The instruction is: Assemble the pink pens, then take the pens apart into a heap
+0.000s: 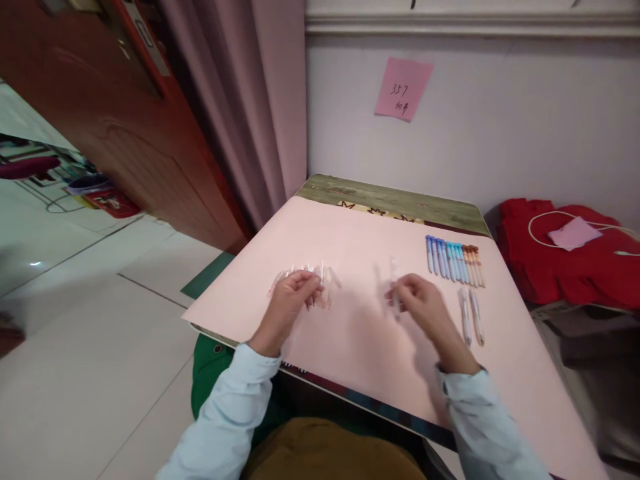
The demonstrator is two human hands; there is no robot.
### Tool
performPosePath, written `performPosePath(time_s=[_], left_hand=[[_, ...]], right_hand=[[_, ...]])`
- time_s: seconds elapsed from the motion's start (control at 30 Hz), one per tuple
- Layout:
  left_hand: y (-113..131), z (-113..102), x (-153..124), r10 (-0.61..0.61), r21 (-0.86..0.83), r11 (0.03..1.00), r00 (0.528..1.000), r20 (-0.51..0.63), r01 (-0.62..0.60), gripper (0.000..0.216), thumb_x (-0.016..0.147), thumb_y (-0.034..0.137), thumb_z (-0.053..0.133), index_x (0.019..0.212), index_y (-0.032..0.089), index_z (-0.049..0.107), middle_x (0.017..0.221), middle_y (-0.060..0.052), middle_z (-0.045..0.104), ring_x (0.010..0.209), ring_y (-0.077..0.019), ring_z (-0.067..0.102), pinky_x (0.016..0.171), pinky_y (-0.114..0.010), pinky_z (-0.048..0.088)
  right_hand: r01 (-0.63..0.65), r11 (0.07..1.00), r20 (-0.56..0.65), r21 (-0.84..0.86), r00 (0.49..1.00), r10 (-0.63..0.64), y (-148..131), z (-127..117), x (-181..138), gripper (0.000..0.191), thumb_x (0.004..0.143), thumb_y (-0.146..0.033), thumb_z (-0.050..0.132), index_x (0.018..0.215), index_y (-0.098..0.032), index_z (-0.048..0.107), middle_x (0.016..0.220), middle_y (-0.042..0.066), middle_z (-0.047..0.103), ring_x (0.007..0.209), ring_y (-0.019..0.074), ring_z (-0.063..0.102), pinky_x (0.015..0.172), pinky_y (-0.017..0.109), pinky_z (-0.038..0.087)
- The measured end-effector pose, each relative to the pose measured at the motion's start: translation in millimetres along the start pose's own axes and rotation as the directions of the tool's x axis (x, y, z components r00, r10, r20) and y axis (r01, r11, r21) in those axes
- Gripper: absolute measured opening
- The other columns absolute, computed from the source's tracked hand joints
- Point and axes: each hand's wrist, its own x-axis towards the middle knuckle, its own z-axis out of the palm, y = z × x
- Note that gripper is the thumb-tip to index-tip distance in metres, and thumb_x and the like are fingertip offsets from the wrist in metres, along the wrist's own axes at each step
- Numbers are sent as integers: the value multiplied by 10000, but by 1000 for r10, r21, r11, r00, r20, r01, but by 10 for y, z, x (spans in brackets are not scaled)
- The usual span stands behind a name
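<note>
My left hand [296, 293] is pinched over the left part of the table, with a thin pale stick [322, 270] at its fingertips; its exact kind is unclear. Under and around that hand lies a loose pile of clear and whitish pens [327, 297], partly hidden. Farther right, my right hand [420, 297] grips a whitish pen [395, 283], held roughly upright and blurred by motion. Two white pens [466, 319] lie side by side to the right of this hand. Beyond them is a neat row of blue, turquoise and brown-topped pens [453, 261].
A pale pink sheet [350, 230] covers most of the table, whose green wood-patterned edge [400, 191] shows at the back. A pink note [403, 89] is stuck on the wall. Red cloth [530, 257] with a white cable lies at right; a reddish door [135, 133] stands left.
</note>
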Motion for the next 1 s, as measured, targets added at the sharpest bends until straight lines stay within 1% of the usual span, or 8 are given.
performPosePath(time_s=[0.13,0.27,0.37,0.57,0.7,0.8,0.93,1.0], left_hand=[[-92,349,2,-66,-280,949,963,262,142,419,820,485,696,1080,155,695,726,-46,675,587,-142,611,606,-290,504],[-82,310,61,-82,-431,885,970,230,177,426,820,497,701,1066,149,687,635,-19,631,455,-134,549,500,-303,486],[-20,227,117,-120,-461,873,987,107,157,361,779,420,771,997,139,706,859,-85,719,617,-142,645,622,-294,537],[-35,230,185,-87,-537,820,971,223,196,348,760,322,801,1050,149,716,999,-112,744,931,-209,698,868,-331,539],[-123,235,232,-95,-547,817,978,186,183,276,768,339,795,955,162,695,906,-89,743,763,-156,684,724,-276,534],[-137,257,260,-106,-487,860,987,123,153,273,767,360,792,883,141,677,851,-81,732,604,-105,613,578,-231,477],[-108,320,264,-116,-469,876,993,17,111,295,747,362,803,842,130,649,812,-71,709,698,-143,650,632,-251,497],[-100,345,260,-132,-495,862,991,-6,112,314,733,363,811,876,142,640,837,-65,706,744,-152,659,647,-257,503]], right_hand=[[-190,818,484,543,867,-119,-297,722,-36,402,803,-562,678,849,-169,607,693,19,657,549,117,578,556,252,447],[-398,684,624,611,774,-107,-289,984,13,424,824,-573,674,852,-151,644,683,2,633,526,84,539,518,216,411],[-512,599,706,616,696,-130,-224,999,70,382,853,-525,651,915,-149,667,635,-21,592,491,74,485,487,202,383],[-660,406,754,632,646,-122,-217,1028,62,258,851,-426,676,864,-172,636,539,-86,402,433,50,305,421,173,278],[-588,480,725,650,670,-161,-226,1055,29,358,843,-534,662,881,-178,649,521,-82,435,409,56,318,422,196,299],[-420,620,631,663,758,-163,-229,1052,49,390,787,-552,726,823,-170,656,565,-47,540,446,70,432,464,213,364],[-128,793,422,596,890,-174,-234,1024,68,387,712,-510,811,786,-162,659,609,-16,602,534,101,527,547,242,431],[-136,817,405,560,906,-126,-225,1021,62,455,760,-608,729,847,-165,672,574,-21,587,493,102,506,510,242,408]])
